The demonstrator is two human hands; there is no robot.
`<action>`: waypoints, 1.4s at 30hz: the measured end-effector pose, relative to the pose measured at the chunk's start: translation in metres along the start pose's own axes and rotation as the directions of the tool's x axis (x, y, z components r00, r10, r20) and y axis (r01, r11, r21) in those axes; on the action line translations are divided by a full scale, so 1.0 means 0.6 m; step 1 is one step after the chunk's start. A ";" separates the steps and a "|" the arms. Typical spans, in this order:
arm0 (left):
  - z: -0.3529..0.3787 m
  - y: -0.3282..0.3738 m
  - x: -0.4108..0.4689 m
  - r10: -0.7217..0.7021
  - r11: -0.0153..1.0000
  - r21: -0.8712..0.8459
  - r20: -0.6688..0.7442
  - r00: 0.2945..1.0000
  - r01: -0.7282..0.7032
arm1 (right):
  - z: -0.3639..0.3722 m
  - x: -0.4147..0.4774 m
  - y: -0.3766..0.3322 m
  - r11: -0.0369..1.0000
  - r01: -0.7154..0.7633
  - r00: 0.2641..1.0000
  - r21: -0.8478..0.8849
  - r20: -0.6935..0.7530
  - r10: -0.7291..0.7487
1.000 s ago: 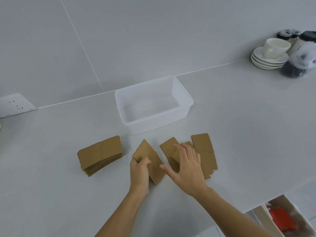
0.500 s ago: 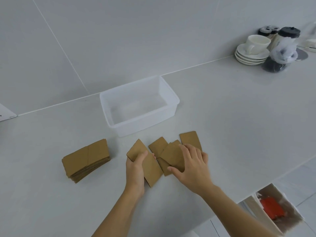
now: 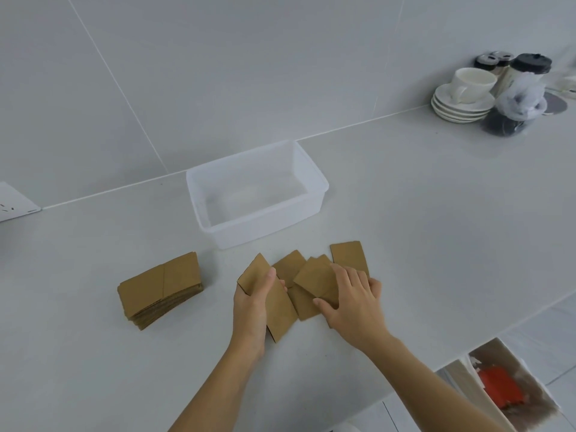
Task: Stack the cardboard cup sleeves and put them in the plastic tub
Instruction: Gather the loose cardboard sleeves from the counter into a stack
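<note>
Several flat brown cardboard cup sleeves (image 3: 290, 268) lie loosely spread on the white counter just in front of the clear plastic tub (image 3: 314, 176), whose inside holds nothing. My left hand (image 3: 254, 302) grips one sleeve (image 3: 280, 310) by its long edge, thumb on top. My right hand (image 3: 352, 302) pinches another sleeve (image 3: 316, 277) from the spread pile, fingers on top and thumb under its near edge. A neat stack of sleeves (image 3: 160, 288) sits to the left, apart from both hands.
A stack of white saucers with a cup (image 3: 464, 95) and lidded jars (image 3: 517, 95) stand at the back right by the wall. A wall socket (image 3: 14, 205) is at the far left. The counter edge runs at lower right, with a box holding something red (image 3: 498, 391) below it.
My right hand has slid left over the spread pile and closed on a sleeve, pulling it toward the left hand. The left hand has kept hold of its sleeve. The camera has shifted.
</note>
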State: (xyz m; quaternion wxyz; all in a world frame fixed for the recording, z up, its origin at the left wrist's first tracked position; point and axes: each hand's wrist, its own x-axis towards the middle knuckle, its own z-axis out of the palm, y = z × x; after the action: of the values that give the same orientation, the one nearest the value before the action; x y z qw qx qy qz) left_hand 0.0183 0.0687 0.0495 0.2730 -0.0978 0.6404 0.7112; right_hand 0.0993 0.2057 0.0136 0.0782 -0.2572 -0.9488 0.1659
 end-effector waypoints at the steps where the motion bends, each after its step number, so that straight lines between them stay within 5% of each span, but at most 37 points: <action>1: -0.001 0.000 -0.001 -0.006 1.000 -0.005 -0.005 1.000 0.006 | -0.002 0.002 -0.003 1.000 0.001 1.000 0.020 -0.012 -0.001; 14: 0.008 0.013 -0.013 -0.074 0.968 -0.226 0.161 0.984 0.110 | -0.036 0.010 -0.087 0.906 0.131 0.991 0.403 -0.060 -0.116; 25: 0.003 0.010 -0.020 -0.219 0.864 -0.428 0.152 0.964 0.264 | -0.021 -0.006 -0.111 0.888 0.191 0.977 0.419 0.005 -0.213; 31: -0.006 0.010 -0.015 -0.179 0.855 -0.469 0.133 0.975 0.221 | -0.032 -0.008 -0.100 0.873 0.183 0.977 0.453 0.019 -0.214; 35: -0.017 0.014 -0.005 -0.166 0.845 -0.505 0.064 0.984 0.176 | -0.032 -0.009 -0.076 0.927 0.142 0.990 0.348 -0.071 -0.125; 42: -0.027 0.013 0.006 -0.160 0.844 -0.518 0.008 0.987 0.141 | -0.023 -0.008 -0.023 0.990 -0.139 0.990 0.027 0.011 0.139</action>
State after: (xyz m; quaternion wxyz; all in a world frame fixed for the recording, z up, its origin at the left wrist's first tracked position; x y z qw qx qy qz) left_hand 0.0079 0.0539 0.0521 0.2802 -0.2297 0.4211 0.8315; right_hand 0.1002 0.1962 0.0313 0.0657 -0.3208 -0.9265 0.1852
